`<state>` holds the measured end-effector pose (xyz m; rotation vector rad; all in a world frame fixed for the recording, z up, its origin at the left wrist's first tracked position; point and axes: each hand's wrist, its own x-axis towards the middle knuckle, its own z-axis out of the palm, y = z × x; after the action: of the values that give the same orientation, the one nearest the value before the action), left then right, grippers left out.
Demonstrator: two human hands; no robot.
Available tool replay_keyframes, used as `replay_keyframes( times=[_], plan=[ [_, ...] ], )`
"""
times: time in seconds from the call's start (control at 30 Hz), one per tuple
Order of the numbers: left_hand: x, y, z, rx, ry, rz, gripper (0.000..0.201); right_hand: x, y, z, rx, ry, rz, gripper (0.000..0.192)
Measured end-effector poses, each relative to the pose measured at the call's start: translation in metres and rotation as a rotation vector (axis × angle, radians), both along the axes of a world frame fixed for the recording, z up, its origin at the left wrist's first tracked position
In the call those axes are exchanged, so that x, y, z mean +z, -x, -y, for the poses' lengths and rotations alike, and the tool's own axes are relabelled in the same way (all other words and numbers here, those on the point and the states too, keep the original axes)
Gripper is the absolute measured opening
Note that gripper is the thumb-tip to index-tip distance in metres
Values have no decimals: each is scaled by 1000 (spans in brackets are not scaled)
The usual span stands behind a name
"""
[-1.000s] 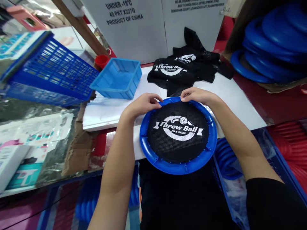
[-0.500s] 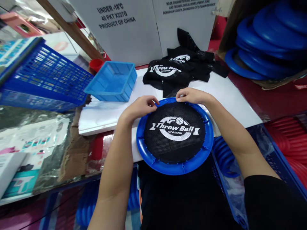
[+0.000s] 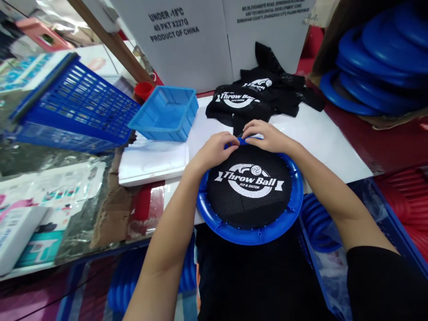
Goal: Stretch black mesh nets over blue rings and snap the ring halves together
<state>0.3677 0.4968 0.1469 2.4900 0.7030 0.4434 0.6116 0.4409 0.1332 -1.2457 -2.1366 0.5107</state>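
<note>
A round blue plastic ring point(image 3: 249, 235) with black mesh fabric point(image 3: 249, 209) across it lies in front of me. White lettering on the mesh reads "Throw Ball, Fly & Catch". At the ring's far edge, my left hand point(image 3: 219, 149) has its fingers curled and pinched on the rim and the fabric's edge. Just right of it, my right hand point(image 3: 264, 135) grips the same far edge between thumb and fingers. The fingertips of both hands nearly meet there. Beyond them lies a loose pile of black printed mesh pieces point(image 3: 240, 104).
A light blue bin point(image 3: 163, 118) and a blue basket point(image 3: 80, 107) stand at the left, with a red cup point(image 3: 143, 90) behind. Blue rings point(image 3: 377, 62) are stacked at the right. A white carton point(image 3: 187, 53) closes off the back. Red rings point(image 3: 404, 209) sit lower right.
My left hand has slid right along the far rim, closing in on my right hand. The view has shifted slightly, so everything sits a little further right.
</note>
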Motion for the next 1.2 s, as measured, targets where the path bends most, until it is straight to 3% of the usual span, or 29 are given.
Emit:
replay_keyframes(
  times=[0.2,0.47,0.77,1.0,1.2],
  plan=[
    [-1,-1,1,46,-2,5,12,-10,8,-2,115,49,35,20],
    [-7,-11,0,148,32,58,12,-4,11,-3,-72,82,-59,18],
    [-12,-14,-1,182,57,122,25,-6,17,-12,-125,124,83,18],
    [-14,-17,-1,187,33,69,20,1,12,-18,-92,209,169,16],
    [-17,-21,0,153,-77,-21,28,4,15,-15,-154,199,185,20]
  ],
)
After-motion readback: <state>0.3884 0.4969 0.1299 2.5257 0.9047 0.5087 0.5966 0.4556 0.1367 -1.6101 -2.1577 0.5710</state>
